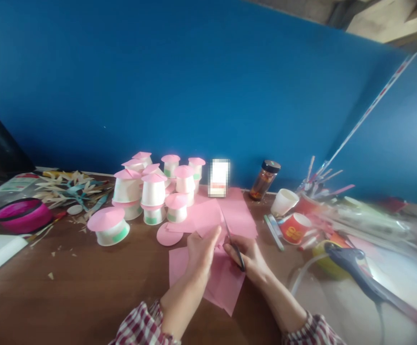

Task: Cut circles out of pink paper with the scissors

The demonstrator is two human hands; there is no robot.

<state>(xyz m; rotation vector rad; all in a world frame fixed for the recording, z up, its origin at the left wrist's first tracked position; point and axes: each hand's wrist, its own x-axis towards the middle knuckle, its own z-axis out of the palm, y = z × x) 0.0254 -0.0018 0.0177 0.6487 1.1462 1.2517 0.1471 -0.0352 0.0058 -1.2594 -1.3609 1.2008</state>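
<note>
My left hand (200,253) is closed on a piece of pink paper (208,214), thumb on top. Scissors (237,255) with dark handles sit in my right hand (252,258), their blades pointing away from me against the paper's right side. How far the blades are apart cannot be made out. More pink sheets (226,290) lie beneath my hands, and others (239,211) just beyond. A round pink paper disc (169,235) rests to the left of my left hand. Further left stands a white paper cup (112,235) topped by a shallow pink cone.
Several cone-topped cups (153,190) are grouped and partly stacked by the blue wall (208,81). Rightward are a dark-lidded jar (264,181), a white cup (285,202), a red cup (296,228) and a glue gun (355,268). A magenta bowl (23,216) stands left.
</note>
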